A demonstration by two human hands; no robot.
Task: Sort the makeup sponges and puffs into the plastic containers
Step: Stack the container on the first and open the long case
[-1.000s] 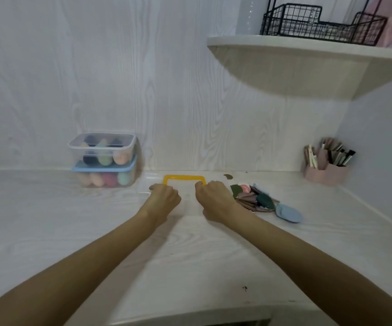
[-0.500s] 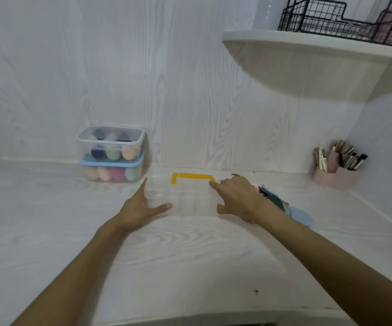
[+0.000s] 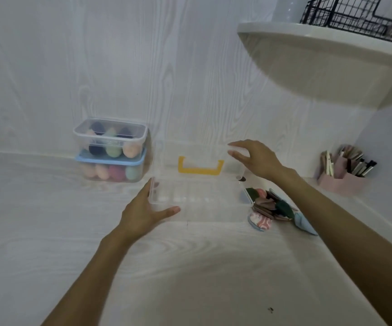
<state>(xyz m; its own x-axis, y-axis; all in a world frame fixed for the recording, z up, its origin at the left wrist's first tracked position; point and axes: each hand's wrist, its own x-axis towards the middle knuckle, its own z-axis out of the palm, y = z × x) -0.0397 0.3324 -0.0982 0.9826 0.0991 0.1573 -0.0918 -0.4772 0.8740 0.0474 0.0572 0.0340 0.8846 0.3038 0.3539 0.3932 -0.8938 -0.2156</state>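
A clear plastic box (image 3: 202, 209) stands on the white counter in the middle of the head view. Its clear lid (image 3: 190, 151), with a yellow handle (image 3: 199, 170), is tilted up towards the wall. My right hand (image 3: 258, 160) pinches the lid's upper right corner. My left hand (image 3: 143, 214) braces the box's front left corner, with straight fingers along the side and the thumb across the front. A pile of flat puffs (image 3: 270, 205) in pink, green and blue lies just right of the box.
Two closed tubs of egg-shaped sponges are stacked against the wall at the left, a clear-lidded tub (image 3: 110, 137) on a blue-lidded tub (image 3: 110, 171). A pink brush holder (image 3: 340, 183) stands at the right. A shelf (image 3: 319, 43) with a black wire basket (image 3: 345, 10) overhangs.
Both hands were fists on the shut box. The left hand has spread to the box's left corner, and the right hand has lifted the lid up towards the wall.
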